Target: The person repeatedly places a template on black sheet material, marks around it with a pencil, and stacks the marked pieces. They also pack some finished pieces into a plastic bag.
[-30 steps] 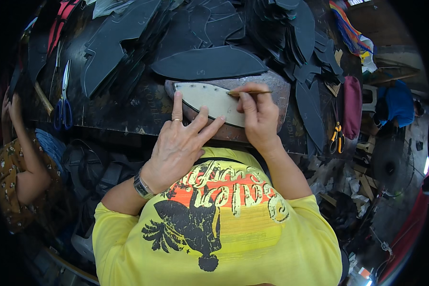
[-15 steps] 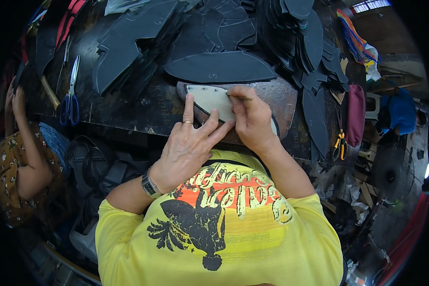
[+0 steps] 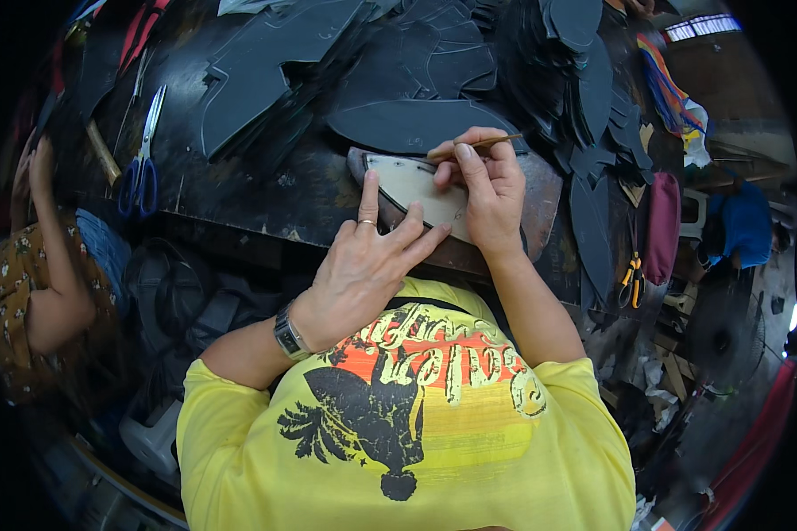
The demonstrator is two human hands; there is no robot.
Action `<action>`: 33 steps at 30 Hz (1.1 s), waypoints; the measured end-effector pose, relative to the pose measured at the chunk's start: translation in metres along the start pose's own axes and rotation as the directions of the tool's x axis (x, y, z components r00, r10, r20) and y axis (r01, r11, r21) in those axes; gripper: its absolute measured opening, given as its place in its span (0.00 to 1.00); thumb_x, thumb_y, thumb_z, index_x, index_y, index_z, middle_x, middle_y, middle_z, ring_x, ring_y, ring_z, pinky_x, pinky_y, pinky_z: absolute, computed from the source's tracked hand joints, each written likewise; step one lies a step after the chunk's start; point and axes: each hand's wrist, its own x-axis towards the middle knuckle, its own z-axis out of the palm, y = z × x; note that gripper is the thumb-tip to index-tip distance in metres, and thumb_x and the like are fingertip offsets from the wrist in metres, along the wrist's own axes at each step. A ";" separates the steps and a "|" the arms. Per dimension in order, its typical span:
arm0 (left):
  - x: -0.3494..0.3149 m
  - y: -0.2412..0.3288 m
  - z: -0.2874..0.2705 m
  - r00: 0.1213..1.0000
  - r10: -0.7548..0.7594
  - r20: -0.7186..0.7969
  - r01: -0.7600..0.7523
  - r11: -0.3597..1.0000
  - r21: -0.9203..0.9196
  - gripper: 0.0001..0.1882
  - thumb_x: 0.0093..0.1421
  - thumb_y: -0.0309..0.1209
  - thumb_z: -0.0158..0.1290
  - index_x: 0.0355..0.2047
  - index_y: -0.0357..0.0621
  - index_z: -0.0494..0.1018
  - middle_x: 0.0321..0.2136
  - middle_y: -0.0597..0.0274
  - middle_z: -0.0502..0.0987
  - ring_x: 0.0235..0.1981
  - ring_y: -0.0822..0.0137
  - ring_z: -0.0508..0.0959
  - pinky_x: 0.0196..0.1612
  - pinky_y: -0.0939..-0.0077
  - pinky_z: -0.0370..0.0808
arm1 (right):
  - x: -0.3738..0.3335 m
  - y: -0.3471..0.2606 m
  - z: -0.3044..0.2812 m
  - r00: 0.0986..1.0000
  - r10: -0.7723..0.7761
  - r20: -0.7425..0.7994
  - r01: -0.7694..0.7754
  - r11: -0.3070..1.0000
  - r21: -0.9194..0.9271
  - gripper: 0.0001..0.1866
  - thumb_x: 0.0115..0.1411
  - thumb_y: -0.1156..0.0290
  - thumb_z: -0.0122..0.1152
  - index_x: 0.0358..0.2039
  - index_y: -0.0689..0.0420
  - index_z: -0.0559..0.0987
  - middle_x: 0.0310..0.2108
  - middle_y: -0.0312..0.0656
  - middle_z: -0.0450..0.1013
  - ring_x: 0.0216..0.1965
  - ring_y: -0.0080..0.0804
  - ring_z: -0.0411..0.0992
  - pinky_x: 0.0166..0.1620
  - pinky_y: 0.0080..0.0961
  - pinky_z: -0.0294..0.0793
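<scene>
A pale, pointed template (image 3: 409,184) with small holes along its upper edge lies over a dark sheet piece at the table's near edge. My left hand (image 3: 356,265) rests on it with fingers spread, pressing near its left tip and lower edge. Between the closed fingers of my right hand (image 3: 494,202) is a thin brownish stick-like tool (image 3: 503,140), its left end by the template's upper edge. Under the template is a worn brown board (image 3: 542,196). Just beyond lies a curved dark cut piece (image 3: 416,126) with a pale mark.
Stacks of dark cut pieces (image 3: 274,66) cover the far table. Blue-handled scissors (image 3: 142,168) and a wooden handle (image 3: 103,152) lie left; yellow-handled snips (image 3: 631,279) and a maroon pouch (image 3: 661,228) are right. Another person's arm (image 3: 58,248) is at the far left.
My right hand has turned and lifted slightly, so the stick-like tool now lies more level and shows more. The left hand stays on the template. The whole view has shifted a little.
</scene>
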 end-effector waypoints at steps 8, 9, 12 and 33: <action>0.000 -0.002 0.000 0.996 -0.004 0.089 0.002 1.000 0.017 0.47 0.46 0.34 0.72 0.68 0.65 0.66 0.64 0.58 0.65 0.71 0.25 0.50 0.51 0.58 0.79 | 0.005 -0.001 0.009 0.973 -0.099 0.206 0.192 0.844 -0.501 0.06 0.71 0.79 0.52 0.46 0.58 0.74 0.39 0.42 0.80 0.32 0.22 0.77 0.38 0.20 0.78; 0.001 -0.001 0.000 0.997 -0.011 0.078 0.009 1.000 0.017 0.46 0.46 0.34 0.72 0.68 0.64 0.67 0.65 0.59 0.65 0.71 0.25 0.50 0.51 0.58 0.79 | 0.008 -0.001 0.008 0.988 -0.071 0.135 0.107 0.953 -0.282 0.06 0.71 0.79 0.52 0.46 0.58 0.75 0.39 0.42 0.80 0.32 0.22 0.77 0.38 0.20 0.78; 0.000 0.002 0.001 0.997 -0.032 0.064 0.032 0.999 0.009 0.44 0.47 0.35 0.72 0.66 0.63 0.70 0.66 0.60 0.64 0.72 0.26 0.48 0.52 0.58 0.79 | 0.015 0.000 0.011 0.998 0.054 0.022 -0.057 0.977 0.205 0.05 0.71 0.79 0.53 0.46 0.60 0.75 0.39 0.42 0.80 0.33 0.20 0.76 0.39 0.19 0.79; 0.006 -0.012 -0.031 0.999 -0.035 -0.039 0.030 0.991 -0.127 0.37 0.49 0.38 0.70 0.61 0.52 0.72 0.54 0.59 0.73 0.62 0.44 0.67 0.61 0.59 0.70 | -0.017 -0.055 -0.064 0.966 -0.112 0.235 0.257 0.557 -0.790 0.17 0.60 0.67 0.68 0.47 0.60 0.78 0.43 0.47 0.74 0.41 0.40 0.75 0.46 0.36 0.75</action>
